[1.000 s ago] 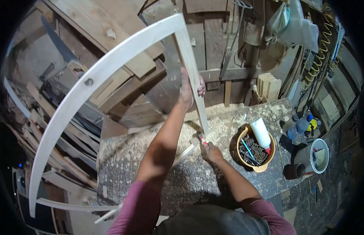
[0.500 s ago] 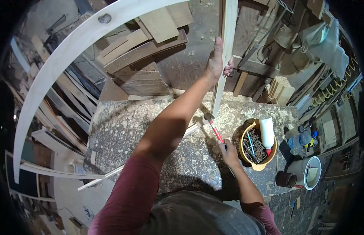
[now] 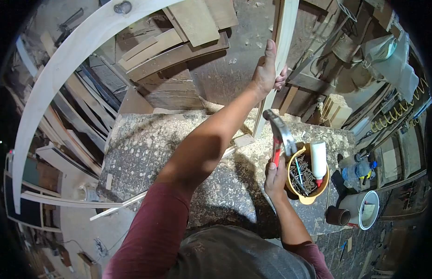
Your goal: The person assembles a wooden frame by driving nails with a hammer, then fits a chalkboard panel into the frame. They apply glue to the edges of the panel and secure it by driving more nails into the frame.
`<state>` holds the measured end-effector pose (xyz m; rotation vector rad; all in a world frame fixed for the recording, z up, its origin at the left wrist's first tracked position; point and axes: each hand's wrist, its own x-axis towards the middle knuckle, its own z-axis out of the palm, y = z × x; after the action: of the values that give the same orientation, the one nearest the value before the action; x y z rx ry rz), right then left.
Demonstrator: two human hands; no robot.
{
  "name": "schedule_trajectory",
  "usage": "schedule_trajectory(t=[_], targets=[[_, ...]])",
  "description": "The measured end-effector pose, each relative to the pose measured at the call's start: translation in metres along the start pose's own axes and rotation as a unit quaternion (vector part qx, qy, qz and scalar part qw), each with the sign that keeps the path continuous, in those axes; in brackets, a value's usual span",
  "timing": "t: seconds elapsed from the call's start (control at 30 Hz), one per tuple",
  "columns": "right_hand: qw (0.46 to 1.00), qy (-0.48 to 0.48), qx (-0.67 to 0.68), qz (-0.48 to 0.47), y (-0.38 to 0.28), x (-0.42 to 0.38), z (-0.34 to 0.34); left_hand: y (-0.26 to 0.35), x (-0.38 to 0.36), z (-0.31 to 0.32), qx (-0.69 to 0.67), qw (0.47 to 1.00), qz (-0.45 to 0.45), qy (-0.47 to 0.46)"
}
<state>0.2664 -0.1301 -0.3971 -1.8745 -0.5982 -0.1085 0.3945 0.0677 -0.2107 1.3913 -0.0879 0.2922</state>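
Observation:
My left hand point(image 3: 269, 74) is wrapped round a pale upright wooden piece point(image 3: 284, 35), whose lower end rests on the speckled workbench point(image 3: 141, 162). Lower and to the right, my right hand point(image 3: 275, 179) grips the red handle of a hammer point(image 3: 282, 135). The hammer's metal head is raised near the foot of that piece. A small wood block point(image 3: 244, 140) lies beside the foot, at the end of a thin strip. Just right of my right hand is a yellow bowl point(image 3: 308, 200) holding nails, a light-blue pen and a white bottle point(image 3: 318, 160) with a red tip.
A large curved wooden piece point(image 3: 53, 83) arcs across the left side. On the right are a white bucket point(image 3: 365, 209), a brown cup point(image 3: 338, 216) and a plastic bottle point(image 3: 355, 171). Boards point(image 3: 192, 23) lean behind the bench.
My right hand has lifted the hammer up and to the right, away from the wood's foot. In view, my left hand and the upright piece appear slightly farther right.

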Motion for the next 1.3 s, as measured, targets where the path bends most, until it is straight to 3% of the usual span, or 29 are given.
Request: schedule_trajectory(t=[0.03, 0.07, 0.13, 0.27, 0.33, 0.57, 1.3], targets=[[0.998, 0.011, -0.057, 0.017, 0.002, -0.002, 0.009, 0.001, -0.002, 0.003, -0.001, 1.0, 0.003, 0.003], [0.978, -0.108, -0.141, 0.111, 0.023, -0.002, 0.011, 0.007, -0.003, 0.005, -0.002, 1.0, 0.001, -0.002], [0.933, -0.221, -0.249, 0.138, 0.095, -0.012, 0.02, 0.028, -0.003, 0.011, 0.009, 0.998, 0.054, 0.013], [0.934, -0.198, -0.271, 0.126, 0.101, 0.001, 0.02, 0.061, 0.005, 0.007, -0.002, 0.996, 0.084, 0.001], [0.924, -0.21, -0.273, 0.166, 0.089, -0.008, 0.021, 0.049, 0.006, 0.006, -0.005, 0.998, 0.066, -0.006], [0.925, -0.219, -0.257, 0.173, 0.099, -0.013, 0.024, 0.007, 0.008, 0.022, -0.012, 0.999, 0.017, -0.026], [0.918, -0.238, -0.24, 0.208, 0.092, -0.005, 0.021, -0.022, 0.02, 0.017, -0.04, 0.999, -0.007, 0.004]])
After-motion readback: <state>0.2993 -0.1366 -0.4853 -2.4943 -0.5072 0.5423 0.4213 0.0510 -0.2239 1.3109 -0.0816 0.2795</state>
